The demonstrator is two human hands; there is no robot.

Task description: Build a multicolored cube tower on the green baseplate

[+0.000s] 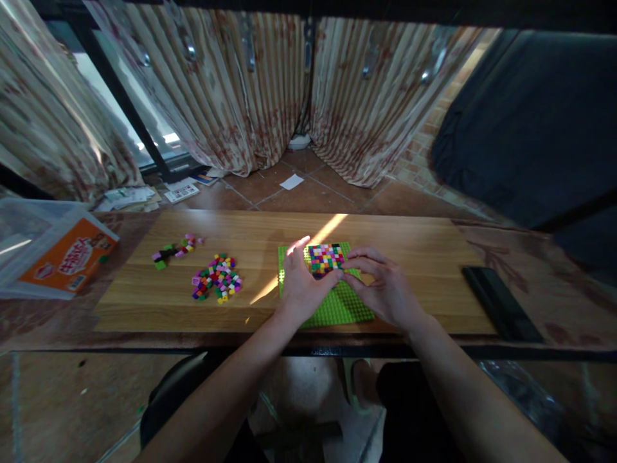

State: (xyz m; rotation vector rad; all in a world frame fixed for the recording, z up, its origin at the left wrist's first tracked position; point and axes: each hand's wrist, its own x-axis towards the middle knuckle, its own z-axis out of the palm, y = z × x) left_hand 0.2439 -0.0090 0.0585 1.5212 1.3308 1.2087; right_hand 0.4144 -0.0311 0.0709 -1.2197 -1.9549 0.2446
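A green baseplate (342, 307) lies on the wooden board, and a block of many-coloured toy bricks (326, 257) covers part of its upper half. My left hand (304, 283) rests over the plate's left side, fingers pointing away from me and apart from the thumb. That thumb stretches right along the near edge of the bricks. At their near right corner is my right hand (385, 286), its thumb and forefinger drawn close together by the left thumb's tip. Whatever lies between those fingertips is too small to make out.
Left of the plate lie a pile of loose bricks (216, 278) and a smaller scatter of bricks (176, 249). A clear plastic tub with an orange label (72, 254) stands at far left. A black flat object (501, 302) lies across the wooden board's (424, 257) right end.
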